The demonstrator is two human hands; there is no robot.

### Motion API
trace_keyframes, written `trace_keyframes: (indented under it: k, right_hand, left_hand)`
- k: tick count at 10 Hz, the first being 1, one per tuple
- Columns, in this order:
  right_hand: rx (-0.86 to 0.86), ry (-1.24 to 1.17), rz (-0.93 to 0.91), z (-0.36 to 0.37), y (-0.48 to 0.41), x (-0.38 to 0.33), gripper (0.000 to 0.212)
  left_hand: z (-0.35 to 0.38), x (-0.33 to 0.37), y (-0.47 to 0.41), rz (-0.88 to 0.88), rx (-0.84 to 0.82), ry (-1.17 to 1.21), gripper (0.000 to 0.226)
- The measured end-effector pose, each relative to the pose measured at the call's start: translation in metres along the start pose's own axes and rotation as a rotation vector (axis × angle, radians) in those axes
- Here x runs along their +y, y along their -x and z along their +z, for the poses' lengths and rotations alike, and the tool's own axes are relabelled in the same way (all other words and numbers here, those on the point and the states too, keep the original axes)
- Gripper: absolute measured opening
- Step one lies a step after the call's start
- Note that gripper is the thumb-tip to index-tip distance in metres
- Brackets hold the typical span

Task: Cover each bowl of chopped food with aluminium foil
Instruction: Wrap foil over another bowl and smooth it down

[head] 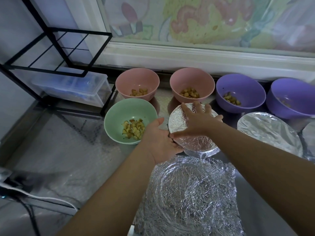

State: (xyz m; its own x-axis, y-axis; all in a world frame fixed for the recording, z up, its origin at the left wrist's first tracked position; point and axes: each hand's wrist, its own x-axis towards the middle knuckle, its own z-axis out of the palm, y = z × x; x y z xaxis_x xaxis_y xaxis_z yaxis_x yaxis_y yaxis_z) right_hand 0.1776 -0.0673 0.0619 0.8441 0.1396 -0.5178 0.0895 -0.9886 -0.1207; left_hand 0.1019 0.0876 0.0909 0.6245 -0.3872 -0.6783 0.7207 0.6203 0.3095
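A foil-covered bowl (192, 142) stands in the middle of the counter. My right hand (196, 119) lies flat on its foil top with fingers spread. My left hand (159, 135) touches the bowl's left rim, palm turned toward it. Left of it a green bowl (119, 113) holds chopped food, uncovered. Behind stand two pink bowls (136, 79) (191, 79) and two purple bowls (242, 86) (293, 92), all open with chopped pieces inside. A crumpled foil sheet (187, 196) bearing a round imprint lies near me.
Another foil-covered bowl (269, 132) sits at the right, with a further foil edge (309, 138) at the frame border. A black wire rack (56, 48) over a clear plastic box (73, 87) fills the left corner. A window sill (187, 57) runs behind the bowls.
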Motion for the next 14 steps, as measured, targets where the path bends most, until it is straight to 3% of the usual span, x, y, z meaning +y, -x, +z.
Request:
trace_keyframes:
  k: [3, 6, 10, 11, 12, 13, 14]
  right_hand:
    - [0.035, -0.008, -0.011, 0.007, -0.002, 0.002, 0.138]
    - [0.036, 0.009, -0.006, 0.006, 0.002, 0.0, 0.138]
    - [0.031, 0.025, -0.001, 0.007, 0.002, -0.001, 0.139]
    - [0.028, 0.027, -0.006, 0.006, 0.001, 0.0, 0.139]
    - [0.03, 0.018, -0.005, 0.007, 0.001, 0.001, 0.138]
    - [0.041, 0.017, -0.003, 0.009, 0.001, 0.0, 0.138]
    - [0.044, 0.023, -0.002, 0.009, 0.001, 0.0, 0.138]
  left_hand:
    - [0.003, 0.012, -0.013, 0.017, 0.075, -0.133, 0.053]
    - [-0.019, 0.009, -0.028, -0.159, 0.068, -0.254, 0.079]
    - [-0.007, 0.01, -0.016, -0.143, 0.117, -0.263, 0.07]
    - [-0.003, 0.006, -0.018, -0.056, 0.088, -0.337, 0.059]
    - [-0.005, 0.003, -0.024, 0.117, 0.128, -0.304, 0.053]
    - [-0.002, -0.005, -0.034, 0.242, 0.067, -0.214, 0.042]
    - [-0.002, -0.01, -0.036, 0.248, 0.081, -0.217, 0.047]
